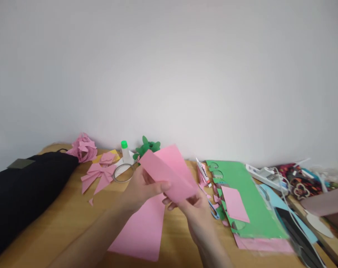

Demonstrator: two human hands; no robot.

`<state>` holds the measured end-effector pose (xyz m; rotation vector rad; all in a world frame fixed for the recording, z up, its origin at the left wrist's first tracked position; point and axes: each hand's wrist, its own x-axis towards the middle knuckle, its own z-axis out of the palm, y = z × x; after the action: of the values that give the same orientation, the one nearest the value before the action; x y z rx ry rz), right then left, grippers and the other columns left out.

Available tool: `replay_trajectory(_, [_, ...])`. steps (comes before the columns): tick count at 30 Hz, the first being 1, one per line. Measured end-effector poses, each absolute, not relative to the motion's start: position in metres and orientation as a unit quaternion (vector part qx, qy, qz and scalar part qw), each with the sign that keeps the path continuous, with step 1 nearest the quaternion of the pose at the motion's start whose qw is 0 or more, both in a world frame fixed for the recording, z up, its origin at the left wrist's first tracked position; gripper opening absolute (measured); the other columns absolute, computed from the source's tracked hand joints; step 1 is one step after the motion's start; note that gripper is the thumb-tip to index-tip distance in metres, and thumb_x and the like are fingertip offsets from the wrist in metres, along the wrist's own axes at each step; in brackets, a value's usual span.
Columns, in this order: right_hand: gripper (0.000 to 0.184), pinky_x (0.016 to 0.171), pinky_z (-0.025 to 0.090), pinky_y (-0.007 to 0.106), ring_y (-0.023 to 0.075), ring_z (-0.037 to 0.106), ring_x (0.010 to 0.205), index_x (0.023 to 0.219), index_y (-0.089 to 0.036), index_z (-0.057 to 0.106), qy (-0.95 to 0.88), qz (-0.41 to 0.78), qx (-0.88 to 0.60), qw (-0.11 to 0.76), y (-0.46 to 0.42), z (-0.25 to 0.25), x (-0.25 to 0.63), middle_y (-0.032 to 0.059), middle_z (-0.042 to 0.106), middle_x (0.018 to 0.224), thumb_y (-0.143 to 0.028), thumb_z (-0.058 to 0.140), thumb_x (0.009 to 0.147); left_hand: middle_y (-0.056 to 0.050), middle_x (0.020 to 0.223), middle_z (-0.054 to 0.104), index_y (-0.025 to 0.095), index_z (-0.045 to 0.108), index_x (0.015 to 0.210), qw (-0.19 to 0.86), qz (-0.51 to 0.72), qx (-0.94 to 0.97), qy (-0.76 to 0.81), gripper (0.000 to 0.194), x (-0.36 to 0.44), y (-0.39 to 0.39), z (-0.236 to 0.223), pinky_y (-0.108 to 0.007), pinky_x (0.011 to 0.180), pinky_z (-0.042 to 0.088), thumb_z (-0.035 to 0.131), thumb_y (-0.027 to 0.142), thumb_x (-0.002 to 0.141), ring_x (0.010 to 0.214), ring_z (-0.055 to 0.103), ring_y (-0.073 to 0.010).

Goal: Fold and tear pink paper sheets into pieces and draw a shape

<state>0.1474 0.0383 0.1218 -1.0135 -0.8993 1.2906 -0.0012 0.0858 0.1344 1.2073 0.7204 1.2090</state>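
A folded sheet of pink paper is held up above the table between both hands. My left hand pinches its left side, with the thumb lying across the front. At the lower right corner my right hand grips the same paper, its fingers partly behind it. The folded layers stand apart, one flap angled up behind the front one. Beneath the hands a larger pink sheet lies flat on the wooden table.
Left are black cloth, a pink paper flower, a pink bow, a tape roll and a glue bottle. Right are a glue tube, blue-handled scissors, green paper and a power strip.
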Motion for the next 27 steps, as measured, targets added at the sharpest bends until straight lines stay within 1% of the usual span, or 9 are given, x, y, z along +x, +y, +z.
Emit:
replay_trajectory(1, [0.035, 0.054, 0.053, 0.031, 0.0195, 0.066, 0.062, 0.085, -0.023, 0.071, -0.380, 0.530, -0.429, 0.625, 0.041, 0.129, 0.151, 0.0042, 0.072, 0.073, -0.053, 0.075, 0.068, -0.003, 0.074, 0.069, 0.019, 0.067, 0.085, 0.602, 0.520, 0.519, 0.312, 0.034, 0.000, 0.087, 0.139, -0.035, 0.062, 0.057, 0.081, 0.043, 0.065, 0.069, 0.066, -0.0211])
replay_trajectory(3, [0.051, 0.060, 0.054, 0.033, 0.0211, 0.067, 0.074, 0.087, -0.024, 0.072, -0.375, 0.479, -0.408, 0.681, 0.047, 0.145, 0.160, 0.0071, 0.074, 0.085, -0.071, 0.053, 0.078, -0.005, 0.083, 0.071, 0.020, 0.067, 0.094, 0.595, 0.513, 0.519, 0.336, 0.036, -0.001, 0.089, 0.149, -0.035, 0.067, 0.058, 0.079, 0.040, 0.067, 0.077, 0.068, -0.0229])
replay_trajectory(5, [0.059, 0.066, 0.053, 0.034, 0.0216, 0.065, 0.078, 0.090, -0.024, 0.074, -0.425, 0.437, -0.404, 0.682, 0.052, 0.160, 0.165, 0.0082, 0.074, 0.089, -0.076, 0.047, 0.078, -0.007, 0.092, 0.071, 0.021, 0.064, 0.104, 0.575, 0.500, 0.529, 0.373, 0.043, -0.001, 0.088, 0.157, -0.036, 0.068, 0.058, 0.079, 0.037, 0.067, 0.085, 0.068, -0.0251])
replay_trajectory(8, [0.031, 0.070, 0.051, 0.032, 0.0192, 0.062, 0.075, 0.092, -0.027, 0.074, -0.514, 0.371, -0.447, 0.631, 0.056, 0.174, 0.161, 0.0046, 0.073, 0.087, -0.054, 0.069, 0.076, -0.007, 0.107, 0.068, 0.027, 0.058, 0.118, 0.526, 0.507, 0.555, 0.398, 0.054, 0.000, 0.083, 0.162, -0.035, 0.068, 0.059, 0.077, 0.032, 0.067, 0.092, 0.067, -0.0258])
replay_trajectory(11, [0.014, 0.063, 0.049, 0.030, 0.0175, 0.059, 0.067, 0.083, -0.026, 0.074, -0.536, 0.344, -0.467, 0.613, 0.058, 0.173, 0.151, 0.0024, 0.069, 0.074, -0.040, 0.071, 0.079, -0.006, 0.122, 0.062, 0.032, 0.053, 0.125, 0.489, 0.534, 0.558, 0.405, 0.066, 0.002, 0.080, 0.159, -0.034, 0.072, 0.060, 0.078, 0.026, 0.065, 0.099, 0.065, -0.0248])
replay_trajectory(13, [0.013, 0.059, 0.047, 0.029, 0.0167, 0.059, 0.065, 0.079, -0.025, 0.074, -0.523, 0.338, -0.469, 0.626, 0.060, 0.167, 0.146, 0.0016, 0.068, 0.069, -0.038, 0.069, 0.081, -0.005, 0.119, 0.065, 0.032, 0.054, 0.124, 0.509, 0.540, 0.546, 0.389, 0.063, 0.000, 0.081, 0.156, -0.033, 0.075, 0.060, 0.079, 0.028, 0.066, 0.100, 0.066, -0.0241])
replay_trajectory(18, [0.012, 0.061, 0.048, 0.029, 0.0166, 0.059, 0.067, 0.084, -0.024, 0.074, -0.516, 0.349, -0.468, 0.626, 0.065, 0.158, 0.148, 0.0028, 0.070, 0.075, -0.034, 0.069, 0.081, -0.006, 0.100, 0.075, 0.024, 0.067, 0.104, 0.524, 0.563, 0.534, 0.352, 0.030, -0.011, 0.092, 0.157, -0.034, 0.075, 0.061, 0.072, 0.034, 0.077, 0.093, 0.071, -0.0237])
replay_trajectory(22, [0.012, 0.061, 0.049, 0.028, 0.0144, 0.058, 0.064, 0.082, -0.024, 0.074, -0.518, 0.345, -0.472, 0.624, 0.065, 0.159, 0.150, 0.0012, 0.067, 0.070, -0.033, 0.067, 0.084, -0.005, 0.095, 0.076, 0.021, 0.070, 0.101, 0.493, 0.575, 0.528, 0.385, 0.029, -0.011, 0.091, 0.163, -0.029, 0.069, 0.062, 0.076, 0.026, 0.073, 0.084, 0.073, -0.0212])
replay_trajectory(27, [0.005, 0.056, 0.048, 0.023, 0.0107, 0.056, 0.058, 0.080, -0.028, 0.075, -0.503, 0.304, -0.487, 0.646, 0.064, 0.160, 0.150, -0.0036, 0.064, 0.061, -0.029, 0.071, 0.082, 0.001, 0.089, 0.077, 0.027, 0.072, 0.097, 0.484, 0.583, 0.516, 0.399, 0.027, -0.006, 0.085, 0.168, -0.018, 0.064, 0.060, 0.078, 0.020, 0.071, 0.076, 0.073, -0.0144])
